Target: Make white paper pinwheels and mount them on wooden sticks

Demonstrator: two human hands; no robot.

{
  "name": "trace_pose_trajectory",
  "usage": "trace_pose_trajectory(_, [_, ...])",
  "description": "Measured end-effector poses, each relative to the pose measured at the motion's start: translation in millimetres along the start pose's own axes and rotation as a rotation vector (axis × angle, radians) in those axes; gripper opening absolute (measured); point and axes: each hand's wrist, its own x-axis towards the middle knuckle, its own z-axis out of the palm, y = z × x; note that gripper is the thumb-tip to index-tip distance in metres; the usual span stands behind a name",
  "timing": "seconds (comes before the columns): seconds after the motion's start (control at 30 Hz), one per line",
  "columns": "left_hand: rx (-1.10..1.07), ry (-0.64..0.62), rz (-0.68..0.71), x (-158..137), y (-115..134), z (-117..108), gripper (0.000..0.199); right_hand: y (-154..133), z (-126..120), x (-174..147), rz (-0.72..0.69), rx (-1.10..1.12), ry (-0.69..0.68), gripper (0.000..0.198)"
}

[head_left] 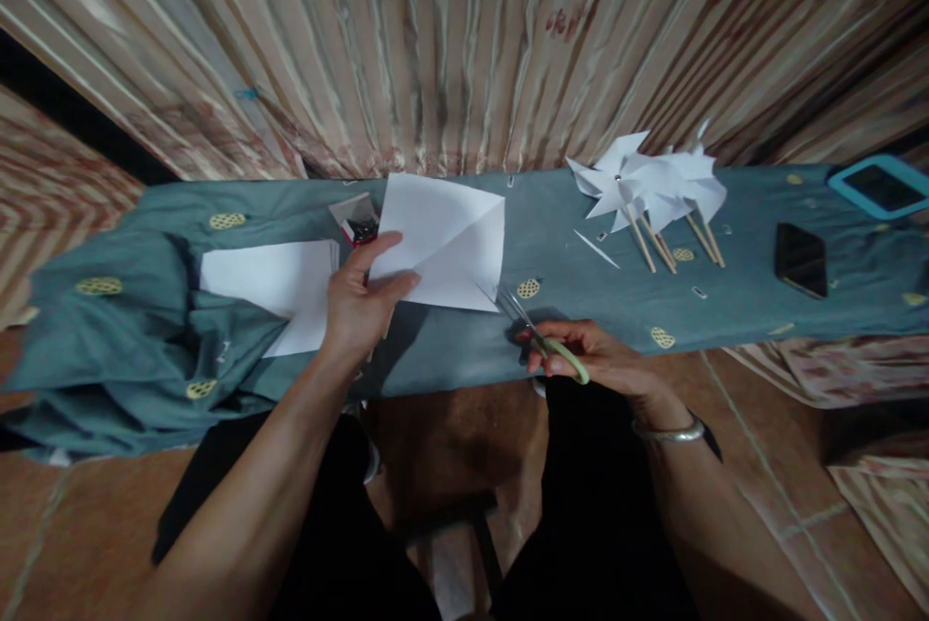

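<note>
past bare forearms (251, 495), gripping a creased white paper sheet (450, 239) over grey-green cloth (544, 224) in left hand (361, 302), probably for steadiness, and green-handled metal scissors (537, 336) in right hand (595, 355) at its near-right corner.

pleated beige curtain (450, 50) behind | cloth-covered table (726, 307) | brown floor (784, 447), seemingly tiled | dim light

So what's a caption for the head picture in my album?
Left hand on a creased sheet, right hand holding scissors at the sheet's corner, white pinwheels nearby.
</note>
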Motion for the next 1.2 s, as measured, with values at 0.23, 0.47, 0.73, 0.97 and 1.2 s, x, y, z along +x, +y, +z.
trace_pose_trajectory(0.23, [-0.07, -0.224, -0.08, -8.6, 8.2, 2.6, 0.07, 1.1, -17.8, 5.5, -0.251, 0.134, 0.483, 0.056])
trace_pose_trajectory(0.47, [-0.116, -0.449, -0.132, -17.9, 2.4, 11.7, 0.088, -2.4, -17.9, 22.1, -0.265, 0.113, 0.549, 0.053])
trace_pose_trajectory(0.73, [-0.118, -0.359, -0.219, -16.3, 1.1, 16.8, 0.081, -1.6, -1.6, 26.6, -0.145, 0.173, 0.435, 0.052])
trace_pose_trajectory(0.97, [-0.52, -0.382, -0.383, -27.2, 10.0, 31.0, 0.058, -0.6, 8.4, 39.1, -0.227, 0.184, 0.634, 0.053])
trace_pose_trajectory(1.2, [-0.675, -0.486, -0.455, -45.7, 16.5, 41.4, 0.055, -0.3, 23.2, 52.2, -0.322, 0.242, 0.77, 0.055])
